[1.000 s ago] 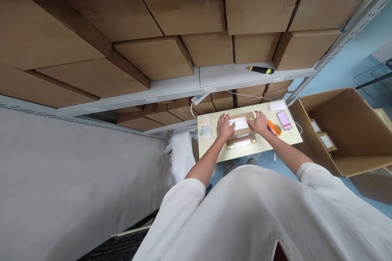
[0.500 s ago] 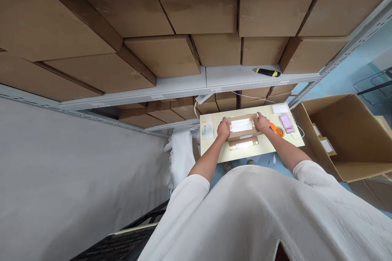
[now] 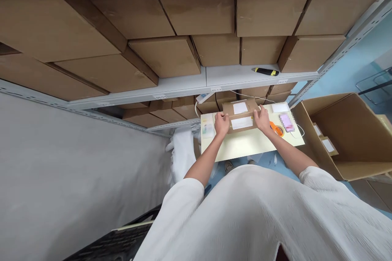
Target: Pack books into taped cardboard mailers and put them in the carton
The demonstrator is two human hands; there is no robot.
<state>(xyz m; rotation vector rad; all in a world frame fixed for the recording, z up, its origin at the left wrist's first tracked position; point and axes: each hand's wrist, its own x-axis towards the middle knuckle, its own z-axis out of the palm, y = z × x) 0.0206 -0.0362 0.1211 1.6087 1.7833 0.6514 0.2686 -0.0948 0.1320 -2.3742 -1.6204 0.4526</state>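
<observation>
A brown cardboard box (image 3: pixel 250 107) rests on the pale yellow table (image 3: pixel 241 147), with one white label on its upper face and another on the side toward me. My left hand (image 3: pixel 221 124) grips its left end, fingers curled at the corner. On the opposite end, my right hand (image 3: pixel 261 118) is closed around the edge. Just right of that hand lies an orange tape dispenser (image 3: pixel 276 128). The box's underside and far side are hidden.
Cardboard boxes (image 3: pixel 196 8) fill the shelf ahead, and a black-and-yellow utility knife (image 3: pixel 266 71) lies on its edge. A phone with a blurred purple screen (image 3: pixel 287 123) lies on the table's right. A large open carton (image 3: pixel 364 130) stands to the right.
Between my hands the box has turned away from me, so its labelled upper face now lies farther back. Both hands keep hold of its ends.
</observation>
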